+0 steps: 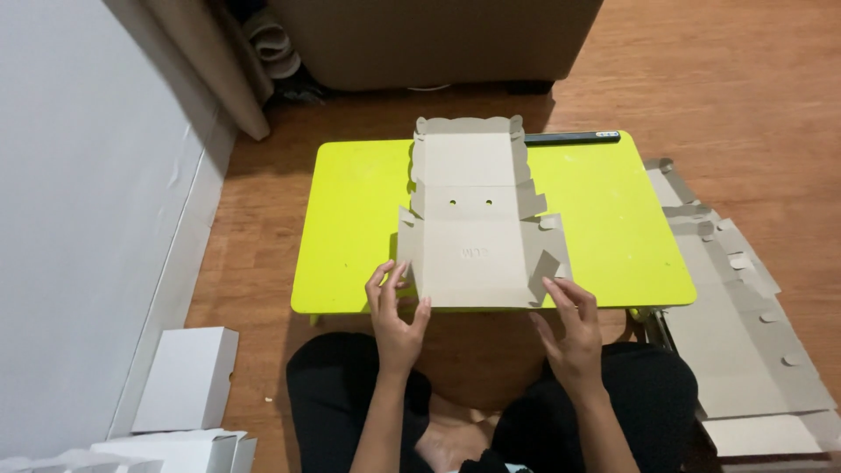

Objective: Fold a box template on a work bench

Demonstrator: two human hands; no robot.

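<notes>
A flat, unfolded grey cardboard box blank (473,215) lies lengthwise on a small lime-green table (604,228); two small round holes show near its middle. My left hand (396,314) pinches the blank's near left corner flap between thumb and fingers. My right hand (568,324) rests its fingertips on the near right corner, where a side flap is partly raised. Both hands sit at the table's near edge, above my crossed legs in black trousers.
A stack of more flat grey blanks (745,324) lies on the wooden floor to the right. Folded white boxes (188,377) stand at the lower left by a white wall. A brown sofa base (438,44) sits beyond the table.
</notes>
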